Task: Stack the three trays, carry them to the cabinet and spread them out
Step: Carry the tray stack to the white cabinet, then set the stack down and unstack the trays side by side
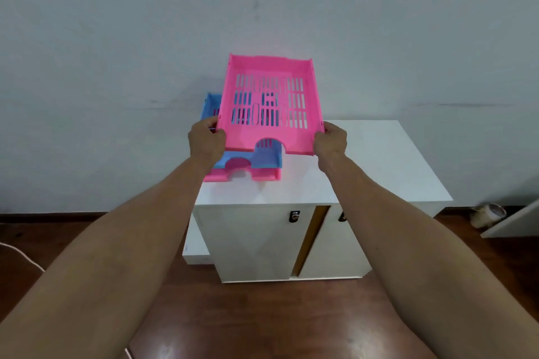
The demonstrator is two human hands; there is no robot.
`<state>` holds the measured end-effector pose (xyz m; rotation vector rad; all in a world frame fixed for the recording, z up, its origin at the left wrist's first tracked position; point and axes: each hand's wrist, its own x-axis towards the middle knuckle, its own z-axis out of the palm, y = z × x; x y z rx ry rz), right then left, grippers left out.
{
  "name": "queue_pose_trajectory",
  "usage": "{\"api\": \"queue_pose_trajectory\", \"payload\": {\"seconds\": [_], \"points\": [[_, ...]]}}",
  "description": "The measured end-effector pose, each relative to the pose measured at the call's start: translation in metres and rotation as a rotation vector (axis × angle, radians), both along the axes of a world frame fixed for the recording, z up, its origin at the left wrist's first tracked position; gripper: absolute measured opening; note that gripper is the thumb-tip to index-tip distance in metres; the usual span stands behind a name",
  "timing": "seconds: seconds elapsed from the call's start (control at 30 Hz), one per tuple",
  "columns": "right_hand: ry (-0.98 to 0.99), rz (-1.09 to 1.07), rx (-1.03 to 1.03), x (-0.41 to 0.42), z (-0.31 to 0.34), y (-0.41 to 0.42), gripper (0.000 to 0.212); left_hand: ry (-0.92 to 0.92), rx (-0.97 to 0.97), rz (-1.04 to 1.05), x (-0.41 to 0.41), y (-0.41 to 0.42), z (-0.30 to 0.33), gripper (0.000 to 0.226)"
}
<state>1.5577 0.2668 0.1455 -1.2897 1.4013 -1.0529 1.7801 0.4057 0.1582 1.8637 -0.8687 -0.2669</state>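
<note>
I hold a pink slotted tray [269, 67] in the air above the cabinet, tilted with its far end up. My left hand [206, 141] grips its near left corner and my right hand [331, 141] grips its near right corner. Below it a blue tray [265, 159] sits nested on a second pink tray [262, 175]. That pair rests on the left part of the white cabinet's top [379, 163]. The lifted tray hides most of the blue one.
The white cabinet stands against a pale wall, and one of its two front doors [256, 242] is slightly ajar. A tape roll [490, 214] lies on the wooden floor at the right, beside a white board. A white cable [20, 253] runs along the floor at the left.
</note>
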Motion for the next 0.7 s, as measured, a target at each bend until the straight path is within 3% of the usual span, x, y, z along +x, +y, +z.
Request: {"api": "queue_pose_trajectory", "payload": {"seconds": [0.23, 0.37, 0.7], "points": [[0.014, -0.014, -0.012, -0.086, 0.011, -0.027, 0.047, -0.037, -0.025, 0.026, -0.087, -0.022, 0.004, 0.039], [0.068, 0.024, -0.03, -0.133, 0.007, -0.041, 0.036, 0.015, -0.03, 0.044, -0.137, -0.033, -0.002, 0.04], [0.117, 0.076, 0.028, -0.208, -0.035, -0.042, 0.043, 0.087, 0.078, 0.042, -0.209, -0.031, -0.047, 0.035]]}}
